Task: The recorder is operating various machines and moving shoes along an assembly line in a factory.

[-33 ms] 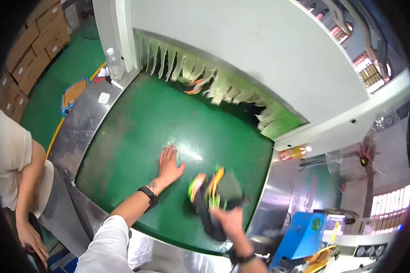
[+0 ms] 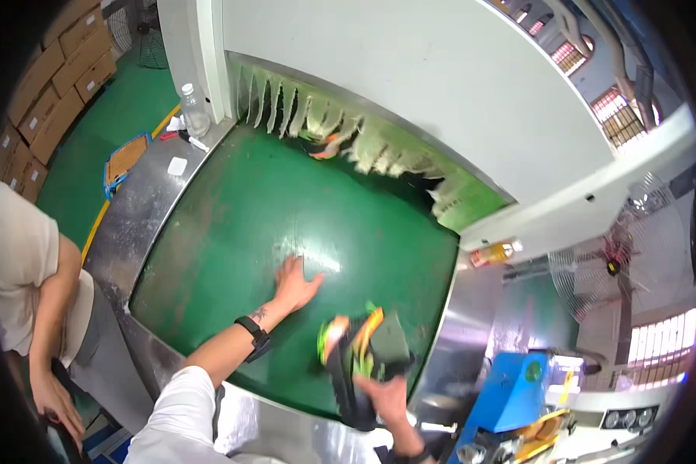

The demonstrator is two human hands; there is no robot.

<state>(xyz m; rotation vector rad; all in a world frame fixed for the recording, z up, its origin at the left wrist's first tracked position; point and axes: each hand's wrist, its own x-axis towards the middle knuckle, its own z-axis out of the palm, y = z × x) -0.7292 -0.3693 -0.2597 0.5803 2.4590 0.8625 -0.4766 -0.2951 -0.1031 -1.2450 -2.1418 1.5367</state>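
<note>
Sports shoes [image 2: 352, 387], black with neon green and orange, are what the person in front of me has hold of; they look like a pair pressed together, though blur keeps me from being certain. The right hand [image 2: 387, 398] grips them at their 5 o'clock edge, thumb and fingers closed on them. The left hand [image 2: 296, 286] is empty, open and palm down, with the shoes at its 4 to 5 o'clock, near but apart. Whether its fingers touch the green conveyor belt [image 2: 224, 232] below, I can't tell.

I'd judge the step in hand to be handling the shoes over the belt's near end. From here, any next move calls for a steady right-hand grip, with the left fingers clear of the shoes.

Further out, around 12 o'clock, a ragged strip curtain [image 2: 379, 151] hangs across the belt, and another shoe [image 2: 326, 148] with orange on it sits partly under its strips. A clear bottle [image 2: 196, 112] stands at 11, a blue machine [image 2: 510, 390] at 4, and a co-worker's forearm [image 2: 54, 309] hangs at 9.
</note>
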